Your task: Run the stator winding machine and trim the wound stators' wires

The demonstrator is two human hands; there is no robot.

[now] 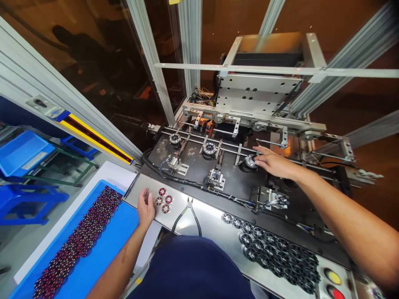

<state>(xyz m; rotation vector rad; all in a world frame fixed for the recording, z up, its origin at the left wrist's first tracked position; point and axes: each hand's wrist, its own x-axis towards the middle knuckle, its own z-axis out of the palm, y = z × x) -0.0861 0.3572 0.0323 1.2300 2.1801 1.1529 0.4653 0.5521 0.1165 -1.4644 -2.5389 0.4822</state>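
My right hand (272, 162) reaches over the machine bed, its fingertips at a round fixture (250, 162); whether it grips a part there is hidden. Two similar round fixtures, one in the middle (210, 149) and one further left (175, 140), stand along the same rails. My left hand (146, 209) hovers at the left end of the metal ledge (212, 224), fingers apart, holding nothing visible. Just right of it lie several small red-and-silver round parts (168, 199). Pliers (190, 204) with their handles spread rest on the ledge.
Many black rings (271, 250) cover the ledge's right part, beside yellow (334, 277) and red (337, 293) buttons. A blue tray (116, 232) at left holds many red-and-black round parts (77, 236). Metal brackets (215, 178) stand before the fixtures; a frame post (152, 62) rises behind.
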